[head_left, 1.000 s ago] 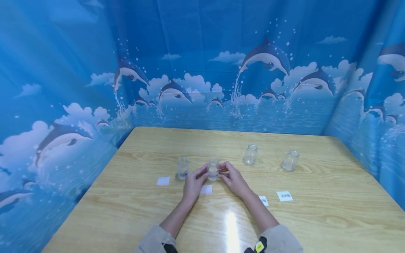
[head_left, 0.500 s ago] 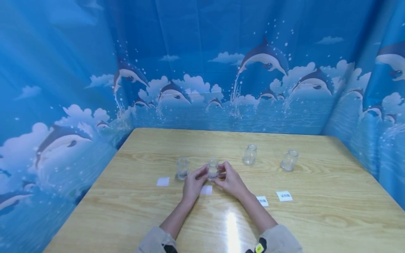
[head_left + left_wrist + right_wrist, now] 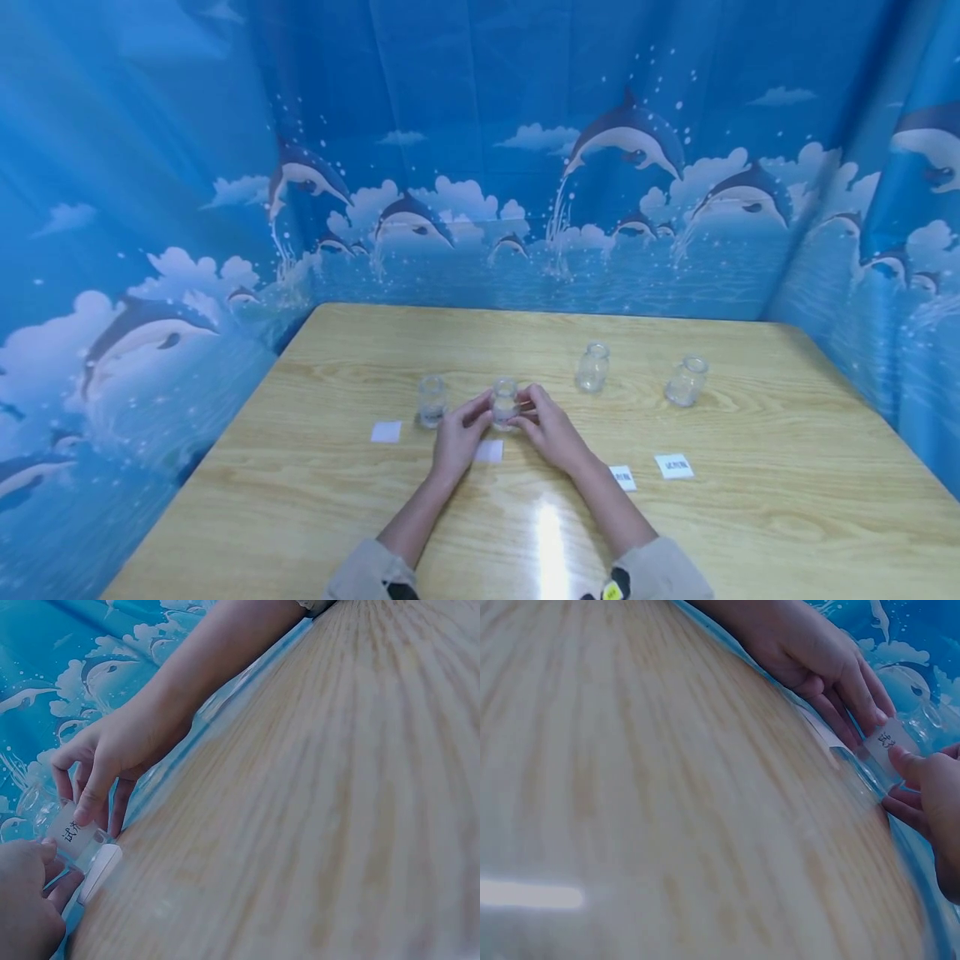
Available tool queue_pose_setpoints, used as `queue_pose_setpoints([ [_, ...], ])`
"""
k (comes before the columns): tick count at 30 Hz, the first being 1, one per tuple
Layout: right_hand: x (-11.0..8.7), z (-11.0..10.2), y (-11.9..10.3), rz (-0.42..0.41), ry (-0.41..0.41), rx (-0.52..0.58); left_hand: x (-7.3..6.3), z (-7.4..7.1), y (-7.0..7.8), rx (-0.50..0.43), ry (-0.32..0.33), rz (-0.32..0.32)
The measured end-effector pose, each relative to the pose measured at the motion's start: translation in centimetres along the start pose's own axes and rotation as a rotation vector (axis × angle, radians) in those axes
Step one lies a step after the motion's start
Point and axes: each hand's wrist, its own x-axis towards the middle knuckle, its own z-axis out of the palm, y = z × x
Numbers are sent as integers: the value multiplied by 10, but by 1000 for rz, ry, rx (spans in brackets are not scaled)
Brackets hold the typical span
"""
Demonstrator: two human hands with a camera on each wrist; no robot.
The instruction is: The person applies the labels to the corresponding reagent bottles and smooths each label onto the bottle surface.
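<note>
A small clear glass jar [image 3: 505, 396] stands upright between my two hands near the table's middle. On its near side is a white label [image 3: 67, 831] with dark handwritten characters. My left hand [image 3: 454, 443] grips the jar from the left, its thumb at the label's edge in the right wrist view. From the other side my right hand [image 3: 553, 431] holds it, fingers behind the glass and thumb pressed on the label. Just in front of the jar lies a blank-looking pale card [image 3: 490, 451], partly covered by the left hand.
Another glass jar [image 3: 432, 402] stands just left of my left hand, with a pale card [image 3: 386, 432] before it. Farther right are two more jars, one at the back [image 3: 592, 368] and one rightmost [image 3: 686, 382]. Two cards with writing [image 3: 675, 466] lie nearer, one partly behind my right forearm.
My right thumb and fingers have shifted slightly on the jar, dipping toward its base half a second ago and now sitting higher. The left hand keeps its grip, and the jar stays in place.
</note>
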Motion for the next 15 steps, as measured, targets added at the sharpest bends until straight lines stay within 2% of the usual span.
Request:
queue_pose_setpoints([
  [3,1,-4,-2,42,-10,71,0,-1,1,-3,2,-12],
  [7,0,-11,-18,57,-17,163,0,-1,2,-3,2,-25],
  [10,-2,-16,-30,78,-32,202,0,-1,3,1,-3,-14],
  [15,-3,-16,-33,142,-41,260,-1,1,3,-18,-7,2],
])
